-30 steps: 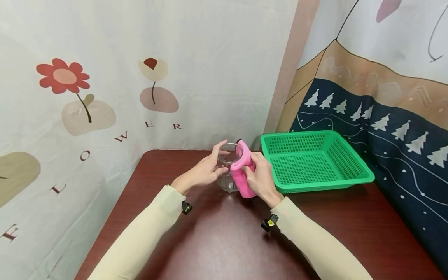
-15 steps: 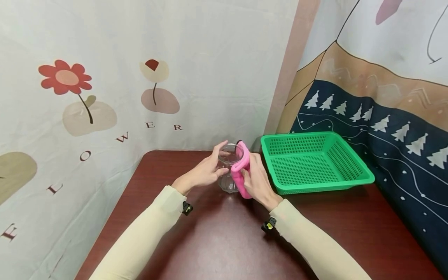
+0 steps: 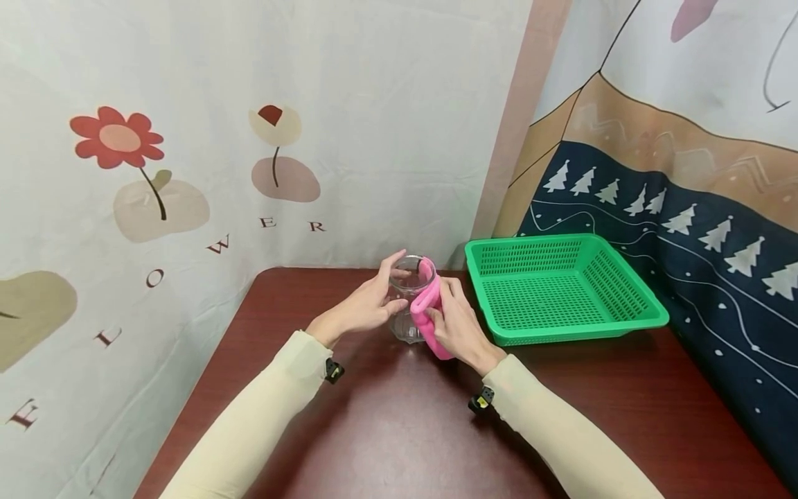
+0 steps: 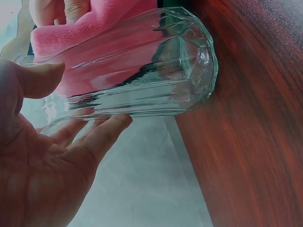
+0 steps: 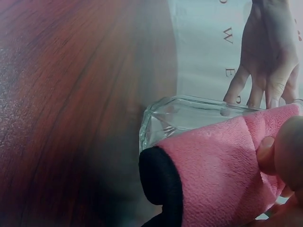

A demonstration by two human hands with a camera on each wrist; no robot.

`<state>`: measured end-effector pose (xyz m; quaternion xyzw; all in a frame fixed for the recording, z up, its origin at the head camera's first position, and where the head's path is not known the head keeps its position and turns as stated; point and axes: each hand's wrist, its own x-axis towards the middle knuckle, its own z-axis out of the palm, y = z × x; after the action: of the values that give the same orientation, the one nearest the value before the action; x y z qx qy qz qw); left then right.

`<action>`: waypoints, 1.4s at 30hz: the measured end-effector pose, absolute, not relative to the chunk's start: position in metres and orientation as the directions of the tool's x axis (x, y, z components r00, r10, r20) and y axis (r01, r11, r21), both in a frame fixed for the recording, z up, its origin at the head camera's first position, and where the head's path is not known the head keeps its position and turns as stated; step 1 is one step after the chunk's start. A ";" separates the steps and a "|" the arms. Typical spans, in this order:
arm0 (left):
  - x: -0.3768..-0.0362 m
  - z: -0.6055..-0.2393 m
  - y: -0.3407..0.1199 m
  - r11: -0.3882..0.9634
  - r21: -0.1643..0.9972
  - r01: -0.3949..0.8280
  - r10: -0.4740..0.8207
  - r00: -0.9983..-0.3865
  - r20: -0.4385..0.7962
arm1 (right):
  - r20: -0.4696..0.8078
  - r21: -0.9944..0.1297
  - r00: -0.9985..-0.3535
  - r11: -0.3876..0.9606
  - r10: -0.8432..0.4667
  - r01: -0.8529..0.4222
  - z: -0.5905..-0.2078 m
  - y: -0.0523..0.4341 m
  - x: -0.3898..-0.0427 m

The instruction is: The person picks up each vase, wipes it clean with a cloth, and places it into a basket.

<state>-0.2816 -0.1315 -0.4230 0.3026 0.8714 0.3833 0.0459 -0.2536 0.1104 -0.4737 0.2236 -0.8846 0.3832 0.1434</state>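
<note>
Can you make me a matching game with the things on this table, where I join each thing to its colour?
Things:
1. glass
2. cloth
3. basket
4. table

Colours:
A. green
B. dark reddish brown
C. clear, see-through
D. pink

Right pairs: 1-C, 2-D, 3-A, 4-B.

A hint for checking: the left hand holds the glass, the right hand presses the cloth on its side, and the basket sits on the table to the right of them.
</note>
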 end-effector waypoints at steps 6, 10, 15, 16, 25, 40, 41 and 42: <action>-0.281 -0.423 -0.132 0.523 0.698 0.488 0.561 -0.814 0.149 | 0.394 -0.605 -0.868 0.626 -0.302 -0.492 -0.476 0.111 -0.251; -0.281 -0.422 -0.132 0.521 0.698 0.492 0.567 -0.810 0.148 | 0.381 -0.603 -0.873 0.634 -0.305 -0.485 -0.479 0.111 -0.250; -0.281 -0.420 -0.132 0.520 0.703 0.484 0.562 -0.815 0.145 | 0.376 -0.597 -0.876 0.645 -0.301 -0.478 -0.482 0.111 -0.250; -0.280 -0.420 -0.132 0.520 0.703 0.485 0.560 -0.815 0.148 | 0.373 -0.595 -0.878 0.649 -0.300 -0.474 -0.482 0.111 -0.250; -0.280 -0.421 -0.131 0.519 0.698 0.494 0.554 -0.816 0.165 | 0.343 -0.555 -0.893 0.703 -0.292 -0.444 -0.490 0.111 -0.248; -0.280 -0.421 -0.130 0.522 0.698 0.490 0.551 -0.819 0.162 | 0.300 -0.536 -0.904 0.730 -0.306 -0.425 -0.497 0.113 -0.249; -0.280 -0.421 -0.131 0.523 0.696 0.492 0.552 -0.818 0.163 | 0.289 -0.529 -0.907 0.738 -0.306 -0.418 -0.497 0.113 -0.248; -0.280 -0.421 -0.131 0.522 0.696 0.493 0.552 -0.817 0.165 | 0.282 -0.522 -0.909 0.746 -0.307 -0.413 -0.497 0.113 -0.249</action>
<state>-0.2802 -0.1306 -0.4209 0.2999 0.8716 0.3859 0.0383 -0.2485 0.1130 -0.4968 0.1936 -0.9300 0.2995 0.0892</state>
